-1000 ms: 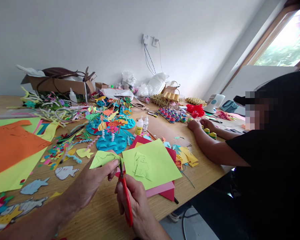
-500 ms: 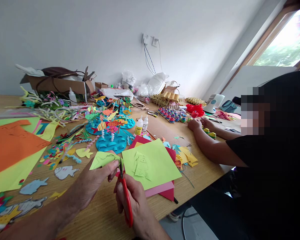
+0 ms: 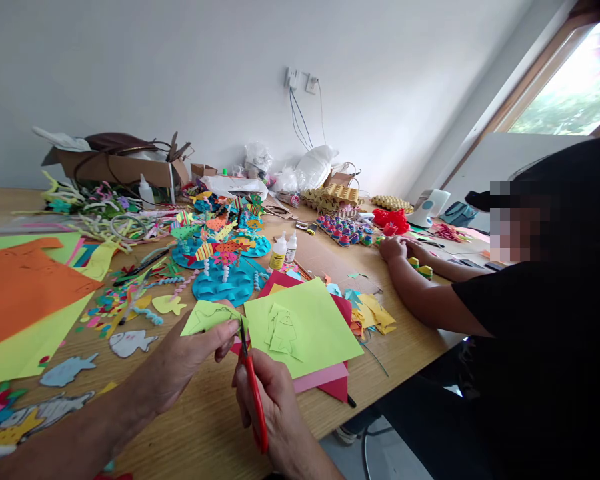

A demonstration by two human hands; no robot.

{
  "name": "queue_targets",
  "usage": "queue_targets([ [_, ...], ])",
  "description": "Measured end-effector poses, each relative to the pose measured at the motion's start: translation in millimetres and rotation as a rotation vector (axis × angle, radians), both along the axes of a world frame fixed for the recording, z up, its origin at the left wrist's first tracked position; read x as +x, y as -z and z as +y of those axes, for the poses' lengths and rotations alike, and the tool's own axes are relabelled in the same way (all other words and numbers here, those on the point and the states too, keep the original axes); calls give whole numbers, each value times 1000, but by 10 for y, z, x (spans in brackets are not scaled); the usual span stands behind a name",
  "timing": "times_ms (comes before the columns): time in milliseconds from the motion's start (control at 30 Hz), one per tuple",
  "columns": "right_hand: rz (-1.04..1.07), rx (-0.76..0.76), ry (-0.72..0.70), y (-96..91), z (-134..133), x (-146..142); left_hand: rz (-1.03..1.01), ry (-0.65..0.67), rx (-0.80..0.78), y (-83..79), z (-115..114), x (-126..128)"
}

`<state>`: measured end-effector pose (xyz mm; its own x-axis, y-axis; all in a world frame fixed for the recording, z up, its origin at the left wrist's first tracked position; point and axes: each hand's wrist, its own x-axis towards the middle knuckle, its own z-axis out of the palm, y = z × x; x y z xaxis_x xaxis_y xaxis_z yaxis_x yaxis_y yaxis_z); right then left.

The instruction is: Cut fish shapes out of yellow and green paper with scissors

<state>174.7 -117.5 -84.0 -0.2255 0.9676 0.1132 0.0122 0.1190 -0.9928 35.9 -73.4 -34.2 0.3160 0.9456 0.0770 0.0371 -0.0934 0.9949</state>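
My left hand (image 3: 195,353) pinches a small yellow-green piece of paper (image 3: 205,317) with a drawn fish outline. Red-handled scissors (image 3: 257,400) are gripped in my right hand (image 3: 275,400), their dark blades at the right edge of that piece, close to my left fingertips. Just right of both hands lies a larger yellow-green sheet (image 3: 325,327), with loose paper pieces (image 3: 283,330) bearing a drawn fish on top. Pink and red sheets show beneath it. Cut-out fish, among them a light blue fish (image 3: 67,370) and a grey-white fish (image 3: 131,342), rest left of my forearm.
Blue bases (image 3: 220,283) with paper fish on coiled stems stand ahead, beside glue bottles (image 3: 278,252). An orange sheet (image 3: 30,293) lies left; yellow scraps (image 3: 375,313) lie right. A person (image 3: 530,320) in black sits at the right, hands on the table.
My right hand and the scissors have shifted very slightly right. The paper piece stays in my left hand. The person at the right has turned their head a little.
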Motion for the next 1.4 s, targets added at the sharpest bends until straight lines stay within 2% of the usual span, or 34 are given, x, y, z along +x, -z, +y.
queue_targets([
  [400, -56, 3, 7, 29, 12, 40, 58, 75, -45, -76, 67, -50],
  [700, -32, -3, 8, -2, 3, 26, 81, 117, -47, -23, 112, -111],
  [1133, -43, -35, -48, 15, -20, 67, 167, 178, -58, -93, 107, -140],
  [1400, 21, -44, -67, 64, -30, 70, 166, 221, -56, -70, 154, -186],
])
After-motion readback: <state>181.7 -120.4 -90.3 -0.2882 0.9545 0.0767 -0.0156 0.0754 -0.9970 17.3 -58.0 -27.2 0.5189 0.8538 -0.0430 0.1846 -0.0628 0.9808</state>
